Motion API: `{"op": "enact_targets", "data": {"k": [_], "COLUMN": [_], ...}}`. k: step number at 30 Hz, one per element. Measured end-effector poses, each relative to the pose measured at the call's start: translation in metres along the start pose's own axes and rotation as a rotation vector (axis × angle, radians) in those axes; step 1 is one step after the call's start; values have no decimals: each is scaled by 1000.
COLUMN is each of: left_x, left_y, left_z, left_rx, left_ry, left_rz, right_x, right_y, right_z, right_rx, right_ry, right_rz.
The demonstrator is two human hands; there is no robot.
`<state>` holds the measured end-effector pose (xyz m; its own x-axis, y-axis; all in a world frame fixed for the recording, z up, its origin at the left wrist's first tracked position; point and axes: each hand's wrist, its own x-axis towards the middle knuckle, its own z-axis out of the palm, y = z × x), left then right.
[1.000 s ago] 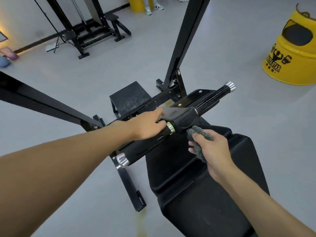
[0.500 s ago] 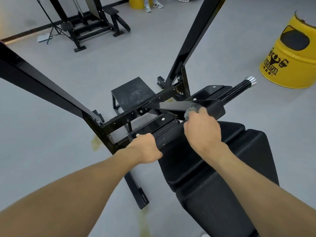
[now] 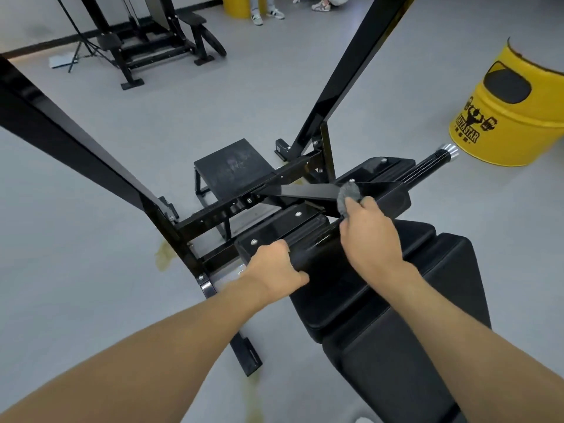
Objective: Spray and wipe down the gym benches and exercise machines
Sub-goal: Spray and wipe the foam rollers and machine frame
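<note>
Grey cloth on the lever arm

We pinch it there with our right hand; left hand is wrapped round the near handle. Handle bar runs near-left to far-right toward the chrome cap, so our right hand is nearer that end.

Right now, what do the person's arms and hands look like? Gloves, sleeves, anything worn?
Both are bare. The left hand and right hand have no gloves and no rings showing. The left forearm and right forearm show no sleeves in frame, no watch or wristband, and no markings.
</note>
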<state>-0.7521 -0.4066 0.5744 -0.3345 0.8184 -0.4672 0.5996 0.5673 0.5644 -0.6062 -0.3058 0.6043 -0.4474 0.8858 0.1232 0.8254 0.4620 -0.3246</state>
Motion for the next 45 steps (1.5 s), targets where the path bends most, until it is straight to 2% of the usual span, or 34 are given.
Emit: {"op": "enact_targets", "data": {"k": [2, 5, 7, 11, 13, 15, 17, 20, 23, 27, 28, 29, 30, 32, 34, 35, 37, 39, 42, 45], "left_x": [-6, -8, -4, -1, 0, 0, 1, 0, 1, 0, -1, -2, -2, 0, 3, 5, 6, 8, 9, 9], "left_y": [-5, -6, 0, 3, 0, -1, -2, -1, -1, 2, 4, 7, 11, 15, 18, 18, 16, 15, 15, 15], "left_z": [-2, -7, -11, -15, -12, -10, -9, -9, -10, -16, -19, -23, -25, -23, -17, -14, -10, -10, -10, -11], "left_rx": [47, 102, 135, 151, 105, 53, 44, 49, 50, 118, 123, 139, 156, 164, 172, 183, 176, 173, 183, 164], "left_ry": [-10, -58, -99, -139, -143, -138, -133, -140, -150, -188, -230, -272, -295, -257, -188, -173, -166, -150, -154, -146], "left_rz": [-7, -43, -57, -17, -29, -59, -61, -67, -56, -12, -22, -35, -62, -105, -92, -84, -82, -84, -89, -84], "right_x": [4, -11, -27, -50, -41, -26, -15, -19, -38, -54, -55, -55, -54, -48, -34, -24, -7, 3, -7, -43], "right_y": [3, -17, -31, -47, -40, -26, -18, -29, -45, -44, -41, -37, -31, -15, -2, 2, 5, -2, -24, -48], "right_z": [5, 8, 6, 0, 0, 1, 5, 10, 10, 5, 1, -4, -8, -10, -8, -5, 1, 6, 13, 16], "right_rx": [8, 136, 202, 333, 276, 125, -9, 25, 49, 319, 429, 566, 712, 1013, 1261, 1351, 1455, 1424, 1202, 1145], "right_ry": [-54, -88, -146, -410, -298, -115, -85, -126, -151, -418, -432, -373, -254, -14, 74, 73, 42, -6, -111, -321], "right_rz": [68, 45, -22, -278, -283, -154, -53, -45, -219, -317, -259, -146, 37, 539, 953, 1059, 1146, 1144, 1050, 896]}}
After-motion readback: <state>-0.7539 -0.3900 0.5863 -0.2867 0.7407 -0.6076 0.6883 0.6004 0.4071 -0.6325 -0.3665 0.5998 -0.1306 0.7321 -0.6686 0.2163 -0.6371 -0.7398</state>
